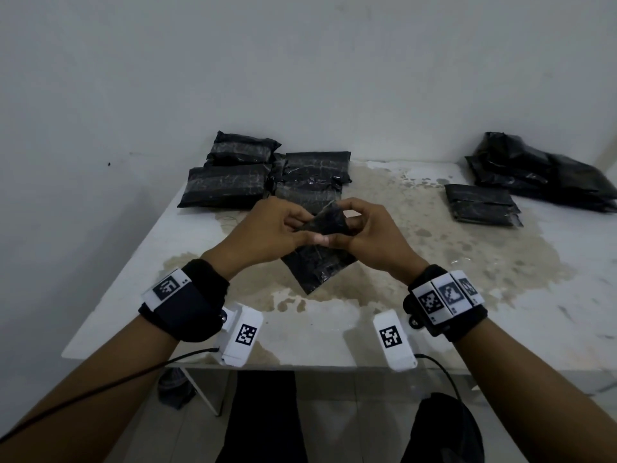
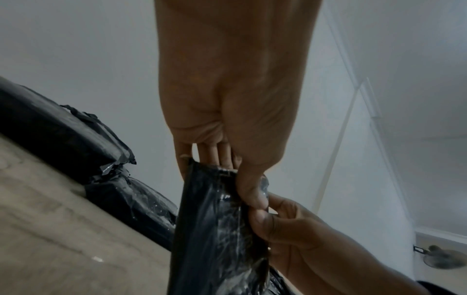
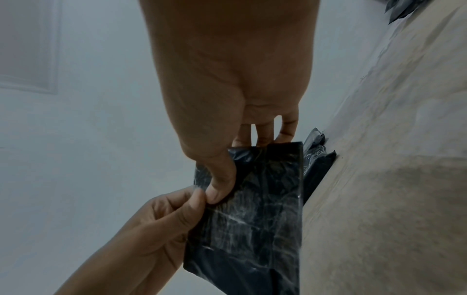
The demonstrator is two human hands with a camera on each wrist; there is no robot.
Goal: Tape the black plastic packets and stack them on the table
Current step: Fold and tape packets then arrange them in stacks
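A black plastic packet (image 1: 319, 262) is held tilted above the middle of the table (image 1: 367, 329), with clear tape crinkled over its face. My left hand (image 1: 267, 228) pinches its upper edge between thumb and fingers, and my right hand (image 1: 364, 232) pinches the same edge beside it, the thumbs almost touching. In the left wrist view the packet (image 2: 215, 229) hangs below my left hand (image 2: 227, 119). In the right wrist view my right hand (image 3: 227, 99) presses its thumb onto the packet (image 3: 252, 219), which shows its taped face.
Taped black packets (image 1: 260, 175) lie stacked at the back left of the table. Another packet (image 1: 480, 205) lies at the right, with a loose heap of black packets (image 1: 541, 172) behind it. The white wall rises close behind. The table top is stained brown.
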